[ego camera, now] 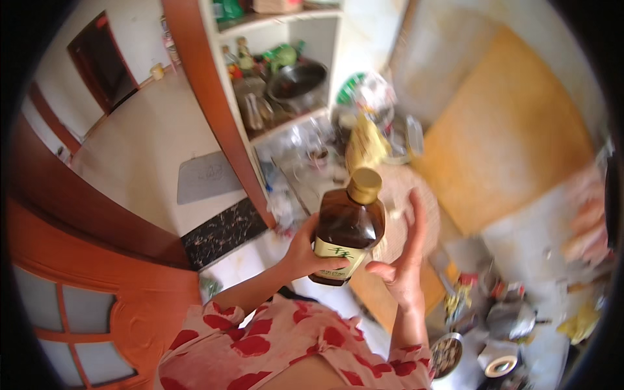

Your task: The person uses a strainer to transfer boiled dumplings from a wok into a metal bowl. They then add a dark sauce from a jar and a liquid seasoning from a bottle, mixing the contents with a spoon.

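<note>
A dark brown glass bottle (355,224) with a gold cap and a cream label bearing writing is held up before my chest. My left hand (312,253) grips its lower left side, the thumb lying across the label. Just right of the bottle, my right hand (402,253) is raised with thumb and fingers apart, holding nothing. The gold cap (365,185) sits on the bottle's neck. Behind the bottle are a yellow plastic bag (364,146) and a round tan woven-looking surface (423,219), both blurred.
Corner shelves (287,122) hold bottles and a dark metal pan (298,83). A wooden door (156,312) stands at lower left, beside a doorway with a grey mat (207,178). At lower right are a bowl of food pieces (446,356), a roll of tape (500,366) and bags.
</note>
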### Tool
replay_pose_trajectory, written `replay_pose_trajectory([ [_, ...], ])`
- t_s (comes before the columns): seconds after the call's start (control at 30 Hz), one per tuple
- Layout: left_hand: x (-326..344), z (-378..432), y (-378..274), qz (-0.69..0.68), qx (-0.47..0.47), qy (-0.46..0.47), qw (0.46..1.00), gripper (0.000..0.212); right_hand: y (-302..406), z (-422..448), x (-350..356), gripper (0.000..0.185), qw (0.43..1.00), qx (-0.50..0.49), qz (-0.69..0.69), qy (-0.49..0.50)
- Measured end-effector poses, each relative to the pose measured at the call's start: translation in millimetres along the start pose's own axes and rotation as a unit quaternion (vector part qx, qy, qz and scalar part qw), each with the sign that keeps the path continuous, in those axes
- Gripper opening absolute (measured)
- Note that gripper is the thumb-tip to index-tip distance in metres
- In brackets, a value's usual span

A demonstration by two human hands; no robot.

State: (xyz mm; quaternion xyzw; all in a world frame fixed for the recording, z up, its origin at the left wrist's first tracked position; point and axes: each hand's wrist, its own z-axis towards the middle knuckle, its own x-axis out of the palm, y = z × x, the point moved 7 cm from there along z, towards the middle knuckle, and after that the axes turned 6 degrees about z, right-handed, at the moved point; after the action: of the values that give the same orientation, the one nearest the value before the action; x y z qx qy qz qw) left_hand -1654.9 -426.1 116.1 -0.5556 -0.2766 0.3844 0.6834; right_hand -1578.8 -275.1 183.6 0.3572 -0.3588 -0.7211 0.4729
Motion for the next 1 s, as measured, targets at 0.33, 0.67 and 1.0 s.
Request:
replay_pose_trajectory([
  [0.33,-220,126,-137,0.111,0.353,-0.101,0.923,0.093,40,273,150,0.073,0.983,-0.068,0.168,-0.005],
  [0.67,-303,-4,49,-0.023,-0.014,-0.199,0.98,0.07,39,476,239,0.07,0.966,-0.213,0.138,0.059],
  [1.0,-233,42,66,-0.07,-0.042,-0.076,0.994,0.063,58,379,210,0.059,0.898,-0.32,-0.259,-0.152],
])
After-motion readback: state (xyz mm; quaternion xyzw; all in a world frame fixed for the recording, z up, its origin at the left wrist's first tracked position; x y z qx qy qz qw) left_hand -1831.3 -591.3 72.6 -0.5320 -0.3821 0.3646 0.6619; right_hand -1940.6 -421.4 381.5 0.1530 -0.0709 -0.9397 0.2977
